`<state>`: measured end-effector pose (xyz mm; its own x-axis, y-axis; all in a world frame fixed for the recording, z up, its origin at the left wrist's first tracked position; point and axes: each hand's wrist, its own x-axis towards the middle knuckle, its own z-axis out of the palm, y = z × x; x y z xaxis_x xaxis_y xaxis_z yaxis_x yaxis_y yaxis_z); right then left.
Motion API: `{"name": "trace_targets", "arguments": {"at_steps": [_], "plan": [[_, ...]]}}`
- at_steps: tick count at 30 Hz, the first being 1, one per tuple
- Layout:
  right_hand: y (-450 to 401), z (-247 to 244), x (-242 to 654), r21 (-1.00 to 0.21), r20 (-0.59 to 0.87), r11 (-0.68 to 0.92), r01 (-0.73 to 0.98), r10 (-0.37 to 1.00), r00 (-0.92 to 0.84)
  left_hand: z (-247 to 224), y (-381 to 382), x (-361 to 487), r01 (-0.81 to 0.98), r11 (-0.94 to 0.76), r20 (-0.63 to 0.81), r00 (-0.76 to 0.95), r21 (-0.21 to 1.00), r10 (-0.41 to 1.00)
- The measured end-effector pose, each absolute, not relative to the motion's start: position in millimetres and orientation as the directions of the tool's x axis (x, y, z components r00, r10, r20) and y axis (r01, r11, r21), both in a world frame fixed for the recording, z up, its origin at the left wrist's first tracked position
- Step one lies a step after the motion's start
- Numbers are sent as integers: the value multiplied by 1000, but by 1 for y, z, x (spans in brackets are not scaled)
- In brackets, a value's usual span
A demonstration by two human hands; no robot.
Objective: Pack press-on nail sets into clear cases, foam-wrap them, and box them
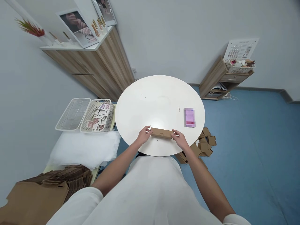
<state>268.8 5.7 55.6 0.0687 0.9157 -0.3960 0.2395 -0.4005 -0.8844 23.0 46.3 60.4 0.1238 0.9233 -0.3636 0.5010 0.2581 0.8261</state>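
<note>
A closed brown cardboard box [161,133], long and narrow, is at the near side of the round white table [154,103]. My left hand [144,135] grips its left end, fingers bent around the corner. At the opposite end, my right hand [179,138] holds the box with thumb and fingers. A half-round notch shows along the box's front side. Whether the box rests on the tabletop or is slightly raised, I cannot tell. To the right on the table lies a pinkish-purple pack [189,117], its surface blurred.
Folded cardboard [37,193] is stacked at lower left, beside white sheets [86,147] and an open white basket [109,120] of small cards. Several brown boxes [203,145] lie on the floor, right of the table. A wooden cabinet [112,59] and a small shelf [214,79] stand behind.
</note>
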Motion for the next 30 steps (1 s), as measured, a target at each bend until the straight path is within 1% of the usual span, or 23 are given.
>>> {"name": "trace_targets", "arguments": {"at_steps": [3,6,10,15,19,23,26,30], "plan": [[5,47,265,-871,-404,-410,271,911,82,60,47,19,468,291,-430,223,835,875],[5,42,262,-860,-387,-399,317,916,103,61,48,18,462,249,-401,268,851,876],[1,42,255,-853,-327,-353,383,936,132,59,46,18,490,197,-339,220,849,915],[-15,34,235,-914,-260,-290,283,956,139,43,30,6,477,218,-322,146,851,936],[-34,20,217,-909,-325,-357,214,930,173,28,16,-3,479,274,-363,102,834,926],[-48,12,202,-902,-358,-393,176,912,203,19,8,-11,462,322,-414,110,826,903],[-54,12,190,-889,-371,-410,203,906,202,18,6,-19,468,333,-427,109,819,897],[-61,20,172,-856,-402,-433,282,901,164,19,9,-36,543,336,-437,65,770,897]]}}
